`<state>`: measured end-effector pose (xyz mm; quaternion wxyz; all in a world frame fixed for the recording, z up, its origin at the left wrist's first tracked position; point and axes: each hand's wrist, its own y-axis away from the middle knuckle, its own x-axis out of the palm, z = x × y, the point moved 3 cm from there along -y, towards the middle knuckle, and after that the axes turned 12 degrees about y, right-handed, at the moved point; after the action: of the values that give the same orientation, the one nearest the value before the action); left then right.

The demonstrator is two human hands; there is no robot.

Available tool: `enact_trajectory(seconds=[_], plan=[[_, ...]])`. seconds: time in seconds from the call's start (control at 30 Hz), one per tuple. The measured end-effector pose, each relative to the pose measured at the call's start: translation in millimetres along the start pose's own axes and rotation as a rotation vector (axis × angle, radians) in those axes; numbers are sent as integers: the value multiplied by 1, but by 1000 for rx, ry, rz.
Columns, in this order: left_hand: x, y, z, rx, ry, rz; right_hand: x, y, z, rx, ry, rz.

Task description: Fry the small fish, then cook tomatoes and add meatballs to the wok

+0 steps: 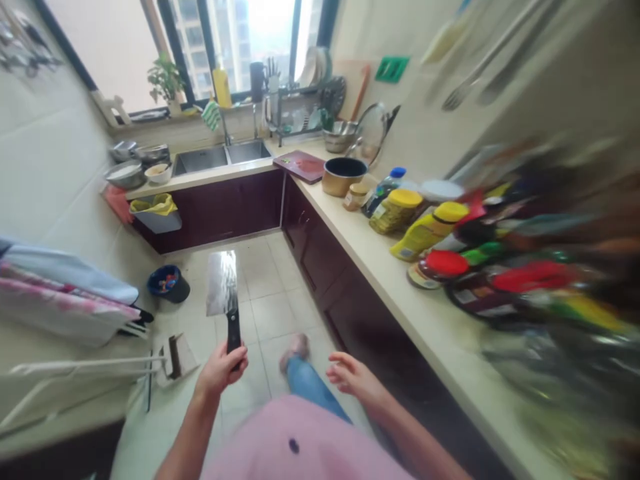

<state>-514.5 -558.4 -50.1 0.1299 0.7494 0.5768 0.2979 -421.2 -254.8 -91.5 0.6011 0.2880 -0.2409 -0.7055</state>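
My left hand [223, 368] is closed around the black handle of a cleaver [223, 287], whose broad, shiny blade points up and away from me over the tiled floor. My right hand [353, 377] hangs in the air beside the counter cabinets, fingers loosely curled and apart, with nothing in it. On the counter corner beyond lies a reddish-brown cutting board [301, 166]. Close by it stands a gold pot [344, 177] with a dark inside.
A double sink [200, 161] sits under the window. Jars and bottles, among them a yellow-lidded jar [396, 211], crowd the right counter [370, 257]. A trash bin [169, 284], a dustpan [175, 360] and a clothes rack lie to the left. A lined bin [156, 215] hangs on the cabinet.
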Motion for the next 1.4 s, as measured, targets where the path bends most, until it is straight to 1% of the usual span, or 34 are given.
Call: enact_trajectory(seconds=[0.1, 0.17, 0.23, 0.33, 0.43, 0.5, 0.6, 0.7, 0.77, 0.8, 0.9, 0.97, 1.03, 1.1, 1.2, 1.3, 1.33, 1.37, 1.4], plan=[[-10, -44, -8, -17, 17, -9, -11, -46, 19, -11, 55, 1], [-8, -84, -24, -6, 18, 1, -20, -84, 32, -32, 51, -4], [1, -128, -51, 3, -6, 23, -29, -126, 44, -15, 29, -31], [27, -196, -106, -8, -84, 91, -42, -186, 65, 24, -31, -124], [62, -260, -167, -43, -175, 196, -51, -226, 97, 12, -124, -188], [88, -304, -201, -68, -236, 278, -56, -239, 120, 9, -169, -181], [129, -377, -241, -113, -308, 402, -70, -249, 145, 30, -208, -210], [177, -459, -273, -163, -392, 517, -84, -254, 154, 98, -253, -295], [213, -516, -291, -227, -474, 567, -93, -256, 157, 157, -289, -374], [231, -545, -299, -248, -479, 583, -96, -256, 159, 187, -309, -414], [284, -623, -318, -296, -476, 629, -99, -262, 175, 249, -365, -508], [313, -664, -327, -323, -488, 662, -96, -270, 193, 292, -396, -581], [335, -696, -333, -350, -518, 696, -91, -281, 217, 328, -426, -650], [349, -721, -336, -371, -559, 725, -85, -296, 244, 340, -445, -662], [360, -748, -339, -378, -640, 752, -80, -317, 278, 343, -452, -664], [364, -764, -341, -370, -750, 762, -77, -331, 299, 374, -487, -669], [365, -768, -343, -333, -837, 770, -77, -334, 303, 385, -500, -665], [367, -770, -347, -262, -963, 784, -76, -337, 306, 394, -510, -661], [368, -773, -354, -155, -1117, 803, -75, -340, 309, 399, -516, -658]])
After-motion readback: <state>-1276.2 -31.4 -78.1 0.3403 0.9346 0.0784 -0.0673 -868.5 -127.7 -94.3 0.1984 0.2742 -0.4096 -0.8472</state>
